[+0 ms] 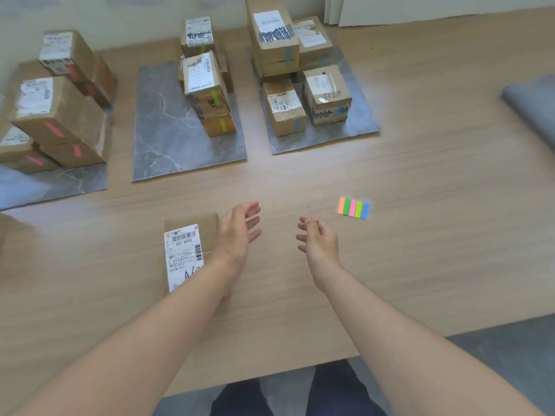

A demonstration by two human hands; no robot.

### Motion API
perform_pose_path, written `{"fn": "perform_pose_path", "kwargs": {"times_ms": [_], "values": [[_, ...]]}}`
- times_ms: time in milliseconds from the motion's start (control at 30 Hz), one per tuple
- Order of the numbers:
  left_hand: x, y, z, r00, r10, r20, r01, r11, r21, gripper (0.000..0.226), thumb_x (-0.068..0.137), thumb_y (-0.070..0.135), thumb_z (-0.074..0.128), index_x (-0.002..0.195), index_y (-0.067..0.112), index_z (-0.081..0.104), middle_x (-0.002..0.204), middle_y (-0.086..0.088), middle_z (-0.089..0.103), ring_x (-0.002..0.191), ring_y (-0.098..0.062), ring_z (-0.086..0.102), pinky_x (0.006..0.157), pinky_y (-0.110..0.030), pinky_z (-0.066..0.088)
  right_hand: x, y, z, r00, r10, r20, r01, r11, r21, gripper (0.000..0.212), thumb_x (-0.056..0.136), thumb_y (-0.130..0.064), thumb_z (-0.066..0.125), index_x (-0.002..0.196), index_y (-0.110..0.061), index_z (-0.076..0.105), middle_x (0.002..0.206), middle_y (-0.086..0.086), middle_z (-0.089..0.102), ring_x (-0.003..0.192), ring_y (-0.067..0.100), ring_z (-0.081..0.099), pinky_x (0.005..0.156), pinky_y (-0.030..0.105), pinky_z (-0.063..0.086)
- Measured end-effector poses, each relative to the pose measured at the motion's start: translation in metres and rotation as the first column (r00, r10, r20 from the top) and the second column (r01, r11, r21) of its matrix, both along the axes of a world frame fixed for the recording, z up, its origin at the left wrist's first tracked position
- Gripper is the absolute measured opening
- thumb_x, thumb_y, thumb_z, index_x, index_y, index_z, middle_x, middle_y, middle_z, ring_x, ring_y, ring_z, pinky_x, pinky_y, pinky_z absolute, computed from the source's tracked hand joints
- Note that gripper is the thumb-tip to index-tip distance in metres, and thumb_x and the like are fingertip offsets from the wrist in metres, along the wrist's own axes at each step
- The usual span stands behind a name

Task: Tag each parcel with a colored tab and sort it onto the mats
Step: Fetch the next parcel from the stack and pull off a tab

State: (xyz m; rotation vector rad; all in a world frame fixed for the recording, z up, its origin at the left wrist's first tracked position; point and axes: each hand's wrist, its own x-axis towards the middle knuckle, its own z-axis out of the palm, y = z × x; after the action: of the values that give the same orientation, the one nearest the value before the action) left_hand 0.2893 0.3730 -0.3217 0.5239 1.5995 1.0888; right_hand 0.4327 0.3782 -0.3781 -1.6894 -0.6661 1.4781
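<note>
Pink-tabbed stack (60, 115) on left mat (75, 181), green and blue stacks further right; one untagged parcel (192, 235) lies label-up on the floor, nearest the person. Left hand (237, 232) just beside its right edge, fingers wide, empty; right hand (318, 241) fingers loosely curled, nothing seen in them, tab pad (353, 208) near. Likely slip: the narrow strips sit edge to edge, so a neighbouring colour could peel off and missort the parcel.

Soft, even daylight with faint shadows; the frame's edges bend and blur, the left side most.
</note>
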Motion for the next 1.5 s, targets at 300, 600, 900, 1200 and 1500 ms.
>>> {"fn": "perform_pose_path", "kwargs": {"times_ms": [300, 600, 900, 1200, 1500], "values": [[0.111, 0.026, -0.027, 0.999, -0.031, 0.013, 0.032, 0.996, -0.085, 0.034, 0.103, 0.027, 0.036, 0.118, 0.019, 0.066, 0.127, -0.005, 0.066, 0.121, -0.022, 0.059, 0.105, -0.044, 0.048, 0.111, 0.026, -0.026, 0.998, 0.065, 0.024, -0.064, 0.996, -0.058, 0.02, 0.103, -0.024, 0.05, 0.107, -0.023, 0.069, 0.109, 0.0, 0.07, 0.091, 0.016, 0.067, 0.086, 0.04, 0.057], [0.154, 0.054, -0.06, 0.986, -0.169, 0.003, 0.168, 0.978, -0.127, 0.039, 0.097, 0.035, 0.042, 0.124, 0.019, 0.067, 0.126, 0.0, 0.067, 0.119, -0.017, 0.06, 0.106, -0.044, 0.047, 0.156, 0.06, -0.052, 0.963, 0.107, 0.245, -0.108, 0.994, -0.012, 0.005, 0.095, -0.022, 0.065, 0.096, -0.023, 0.07, 0.089, -0.007, 0.068, 0.066, 0.006, 0.061, 0.068, 0.026, 0.054], [0.167, 0.066, -0.085, 0.966, -0.255, 0.031, 0.257, 0.962, -0.096, 0.038, 0.087, 0.044, 0.042, 0.108, 0.031, 0.07, 0.123, 0.004, 0.067, 0.114, -0.014, 0.061, 0.1, -0.037, 0.049, 0.172, 0.115, -0.086, 0.614, 0.411, 0.674, -0.56, 0.829, 0.005, 0.029, 0.076, -0.024, 0.088, 0.101, -0.016, 0.077, 0.096, 0.006, 0.068, 0.079, 0.02, 0.061, 0.071, 0.033, 0.044], [0.155, 0.072, -0.097, 0.926, -0.334, -0.176, 0.34, 0.94, 0.002, 0.031, 0.088, 0.037, 0.051, 0.105, 0.028, 0.075, 0.101, 0.001, 0.066, 0.087, -0.011, 0.058, 0.082, -0.032, 0.048, 0.168, 0.143, -0.083, 0.549, 0.522, 0.653, -0.579, 0.801, -0.154, 0.026, 0.065, -0.024, 0.093, 0.082, -0.024, 0.073, 0.075, -0.005, 0.066, 0.075, 0.017, 0.064, 0.062, 0.029, 0.039], [0.156, 0.08, -0.122, 0.241, -0.583, -0.776, 0.83, 0.538, -0.146, 0.045, 0.082, 0.025, 0.046, 0.115, 0.004, 0.07, 0.132, -0.021, 0.059, 0.113, -0.037, 0.062, 0.091, -0.041, 0.054, 0.172, 0.148, -0.071, 0.196, 0.565, 0.802, -0.808, 0.556, -0.194, 0.02, 0.089, -0.029, 0.07, 0.099, -0.012, 0.077, 0.096, 0.01, 0.071, 0.092, 0.032, 0.065, 0.073, 0.037, 0.048]]}}
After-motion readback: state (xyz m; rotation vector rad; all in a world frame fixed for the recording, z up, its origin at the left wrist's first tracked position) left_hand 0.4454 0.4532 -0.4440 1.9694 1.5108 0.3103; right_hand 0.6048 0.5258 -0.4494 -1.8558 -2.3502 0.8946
